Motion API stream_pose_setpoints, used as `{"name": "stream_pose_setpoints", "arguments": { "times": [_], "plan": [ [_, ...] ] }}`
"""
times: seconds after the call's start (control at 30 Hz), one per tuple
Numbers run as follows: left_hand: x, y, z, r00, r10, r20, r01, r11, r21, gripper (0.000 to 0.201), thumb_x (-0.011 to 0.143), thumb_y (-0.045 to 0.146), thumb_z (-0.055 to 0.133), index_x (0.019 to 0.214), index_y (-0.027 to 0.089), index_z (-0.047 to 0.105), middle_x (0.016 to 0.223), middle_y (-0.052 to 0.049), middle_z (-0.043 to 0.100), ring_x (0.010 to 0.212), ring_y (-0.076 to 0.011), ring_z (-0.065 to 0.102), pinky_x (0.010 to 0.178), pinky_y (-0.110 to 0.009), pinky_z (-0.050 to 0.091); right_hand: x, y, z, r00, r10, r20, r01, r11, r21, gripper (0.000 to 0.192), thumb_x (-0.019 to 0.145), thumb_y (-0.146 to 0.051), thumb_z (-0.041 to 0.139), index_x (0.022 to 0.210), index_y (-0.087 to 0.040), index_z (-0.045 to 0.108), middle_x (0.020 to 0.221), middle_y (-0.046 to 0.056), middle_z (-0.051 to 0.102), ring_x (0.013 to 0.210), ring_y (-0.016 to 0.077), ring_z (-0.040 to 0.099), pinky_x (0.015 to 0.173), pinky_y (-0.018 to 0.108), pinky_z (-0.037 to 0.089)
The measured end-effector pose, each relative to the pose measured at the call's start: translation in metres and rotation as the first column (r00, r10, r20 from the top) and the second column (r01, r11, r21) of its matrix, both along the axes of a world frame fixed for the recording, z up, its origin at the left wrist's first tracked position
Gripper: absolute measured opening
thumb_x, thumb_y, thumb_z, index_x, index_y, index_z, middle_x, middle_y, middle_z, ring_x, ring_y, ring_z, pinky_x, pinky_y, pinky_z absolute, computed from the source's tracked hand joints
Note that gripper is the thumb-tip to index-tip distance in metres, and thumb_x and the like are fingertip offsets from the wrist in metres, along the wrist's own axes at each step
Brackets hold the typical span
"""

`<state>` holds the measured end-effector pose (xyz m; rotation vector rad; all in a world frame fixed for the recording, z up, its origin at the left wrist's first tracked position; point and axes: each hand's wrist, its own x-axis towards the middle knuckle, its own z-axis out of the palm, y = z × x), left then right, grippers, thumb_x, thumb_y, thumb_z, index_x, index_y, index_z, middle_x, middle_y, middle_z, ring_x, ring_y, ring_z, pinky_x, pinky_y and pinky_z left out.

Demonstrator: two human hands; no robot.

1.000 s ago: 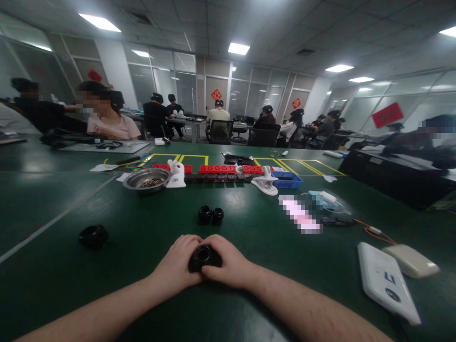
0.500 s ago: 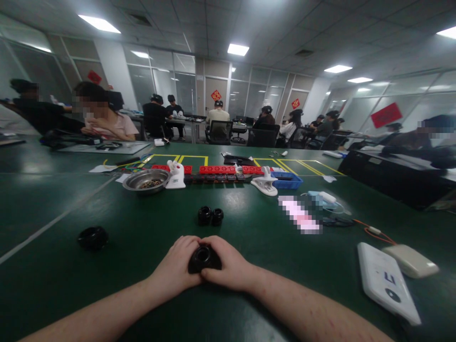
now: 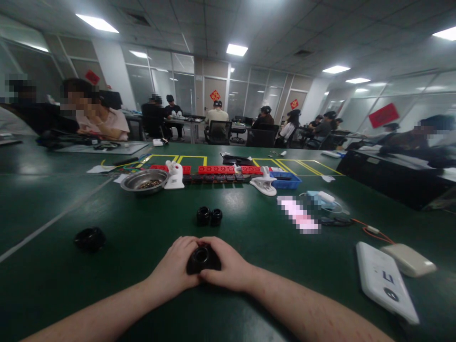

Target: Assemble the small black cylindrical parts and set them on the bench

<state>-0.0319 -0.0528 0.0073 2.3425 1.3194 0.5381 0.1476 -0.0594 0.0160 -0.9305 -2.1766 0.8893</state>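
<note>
Both hands wrap round a glossy black, rounded part with a round hole in its top, at the table's near middle. My left hand curls about its left side, and my right hand about its right, thumb across the front. The fingertips meet behind it; its underside is hidden. Just beyond stand two smaller black ring-like parts, a left one and a right one, side by side. Farther left lies another black hollow part, tilted on the green table.
A metal bowl of small pieces stands behind, beside a white clip stand. Red blocks, a second white clip and a blue tray form a row. A white power bank lies right. People sit beyond.
Both hands keep the same hold on the black part. The view has shifted very slightly. A person at the back left has raised a hand toward the head.
</note>
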Motion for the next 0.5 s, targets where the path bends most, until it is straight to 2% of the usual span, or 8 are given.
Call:
{"name": "stream_pose_setpoints", "arguments": {
  "times": [0.1, 0.2, 0.27, 0.33, 0.4, 0.43, 0.47, 0.5],
  "plan": [
    [0.0, 0.0, 0.0, 1.0, -0.001, -0.011, 0.001, 1.0, -0.012, 0.045, 0.057, 0.031, 0.067, 0.099, 0.018, 0.054, 0.106, -0.007, 0.053, 0.101, -0.0262, 0.047, 0.089, -0.04, 0.039, 0.0, -0.001, -0.001, 0.998, -0.059, 0.017, 0.06, 0.997, -0.049, 0.06, 0.062, -0.034, 0.068, 0.114, -0.019, 0.041, 0.108, 0.007, 0.051, 0.097, 0.0218, 0.05, 0.085, 0.036, 0.04],
    [0.0, 0.0, 0.002, 1.0, -0.003, -0.021, 0.003, 1.0, -0.013, 0.043, 0.058, 0.031, 0.066, 0.097, 0.019, 0.054, 0.105, -0.007, 0.053, 0.1, -0.0263, 0.047, 0.088, -0.04, 0.039, -0.002, -0.002, -0.003, 0.998, -0.044, 0.047, 0.045, 0.999, -0.028, 0.048, 0.065, -0.028, 0.066, 0.108, -0.018, 0.046, 0.104, 0.006, 0.052, 0.096, 0.0215, 0.05, 0.085, 0.036, 0.04],
    [0.0, 0.0, 0.002, 1.0, -0.007, -0.02, 0.007, 1.0, -0.01, 0.042, 0.059, 0.032, 0.066, 0.097, 0.019, 0.054, 0.105, -0.007, 0.053, 0.101, -0.0266, 0.047, 0.088, -0.041, 0.039, -0.002, -0.005, 0.0, 1.0, -0.016, 0.025, 0.016, 1.0, -0.008, 0.054, 0.066, -0.024, 0.064, 0.114, -0.018, 0.041, 0.11, 0.007, 0.049, 0.1, 0.0211, 0.048, 0.088, 0.036, 0.039],
    [-0.001, 0.0, 0.003, 1.0, -0.011, -0.013, 0.011, 1.0, -0.012, 0.041, 0.06, 0.038, 0.066, 0.094, 0.019, 0.055, 0.106, -0.007, 0.053, 0.101, -0.0272, 0.047, 0.087, -0.042, 0.04, 0.003, -0.006, 0.012, 1.0, -0.019, 0.003, 0.019, 1.0, 0.015, 0.065, 0.066, -0.027, 0.065, 0.122, -0.019, 0.033, 0.119, 0.01, 0.043, 0.103, 0.0207, 0.047, 0.088, 0.035, 0.04],
    [-0.002, -0.001, 0.004, 1.0, -0.01, -0.002, 0.01, 1.0, -0.022, 0.042, 0.061, 0.043, 0.066, 0.094, 0.019, 0.055, 0.107, -0.007, 0.053, 0.101, -0.0275, 0.047, 0.087, -0.043, 0.04, 0.02, -0.003, 0.034, 0.996, -0.091, 0.007, 0.09, 0.991, 0.094, 0.064, 0.068, -0.029, 0.063, 0.123, -0.021, 0.031, 0.124, 0.009, 0.039, 0.103, 0.0194, 0.048, 0.087, 0.033, 0.041],
    [-0.003, -0.001, 0.005, 1.0, -0.01, 0.003, 0.01, 1.0, -0.03, 0.043, 0.061, 0.045, 0.065, 0.094, 0.02, 0.055, 0.108, -0.006, 0.052, 0.102, -0.0274, 0.047, 0.088, -0.043, 0.04, 0.035, 0.001, 0.047, 0.981, -0.192, 0.009, 0.188, 0.969, 0.159, 0.059, 0.071, -0.028, 0.06, 0.122, -0.022, 0.032, 0.123, 0.008, 0.042, 0.103, 0.0187, 0.048, 0.087, 0.032, 0.041],
    [-0.003, -0.002, 0.005, 1.0, -0.01, 0.007, 0.011, 0.999, -0.039, 0.044, 0.061, 0.046, 0.065, 0.096, 0.02, 0.055, 0.109, -0.006, 0.052, 0.103, -0.0273, 0.046, 0.088, -0.043, 0.039, 0.053, 0.007, 0.062, 0.936, -0.353, -0.012, 0.345, 0.907, 0.242, 0.051, 0.074, -0.028, 0.056, 0.12, -0.023, 0.035, 0.119, 0.007, 0.046, 0.101, 0.0176, 0.05, 0.085, 0.031, 0.042],
    [-0.003, -0.002, 0.005, 1.0, -0.005, 0.011, 0.006, 0.999, -0.047, 0.045, 0.061, 0.046, 0.065, 0.097, 0.021, 0.055, 0.11, -0.005, 0.052, 0.104, -0.0271, 0.046, 0.089, -0.044, 0.039, 0.076, 0.015, 0.076, 0.828, -0.557, -0.07, 0.547, 0.772, 0.323, 0.043, 0.077, -0.028, 0.051, 0.117, -0.024, 0.037, 0.115, 0.006, 0.049, 0.097, 0.0161, 0.052, 0.081, 0.029, 0.044]
  ]
}}
